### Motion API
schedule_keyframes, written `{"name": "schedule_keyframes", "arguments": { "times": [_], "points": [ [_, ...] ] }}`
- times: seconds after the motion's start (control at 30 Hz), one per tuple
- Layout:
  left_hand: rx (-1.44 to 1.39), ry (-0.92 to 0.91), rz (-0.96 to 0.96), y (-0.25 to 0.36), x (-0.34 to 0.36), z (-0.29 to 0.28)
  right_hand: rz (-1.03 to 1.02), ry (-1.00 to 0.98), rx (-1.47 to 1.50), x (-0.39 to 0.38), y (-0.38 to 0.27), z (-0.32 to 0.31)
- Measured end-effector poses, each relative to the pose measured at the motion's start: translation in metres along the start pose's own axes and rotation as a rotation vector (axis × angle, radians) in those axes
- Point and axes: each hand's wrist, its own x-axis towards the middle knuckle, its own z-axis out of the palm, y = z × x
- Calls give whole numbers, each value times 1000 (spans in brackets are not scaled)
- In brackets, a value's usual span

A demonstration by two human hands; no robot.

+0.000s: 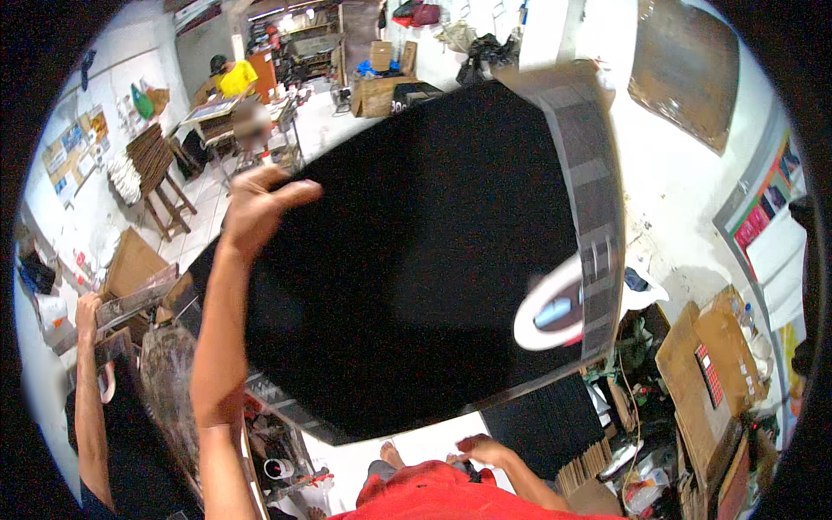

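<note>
My left hand (264,204) grips the upper left edge of a large black panel (399,234), raised and tilted across the middle of the view. Dark, see-through tape lines the panel's border, and a white oval print (529,319) with a pale blue centre sits at its lower right. My right hand (481,451) is below the panel's bottom edge, fingers apart and holding nothing visible.
A co-worker's hand (87,308) grasps a wooden piece at left. A person in yellow (238,81) is at a table behind. Cardboard (676,364) and clutter crowd the lower right, beside a black stack (542,420). A wooden stool (165,199) stands at back left.
</note>
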Motion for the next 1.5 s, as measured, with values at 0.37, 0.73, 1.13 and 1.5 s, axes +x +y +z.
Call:
{"name": "schedule_keyframes", "arguments": {
  "times": [0.37, 0.73, 1.13, 1.5],
  "points": [
    [204, -418, 776, -54, -128, 139, -549, 794, -631, -43, -244, -116],
    [97, -157, 383, -156, -167, 156, -366, 409, -535, 123, -169, -102],
    [415, -560, -768, -341, -451, 112, -57, 416, -479, 215, -61, -138],
    [-247, 299, -2064, -351, -551, 148, 55, 483, -355, 343, 41, -232]
  ]
}}
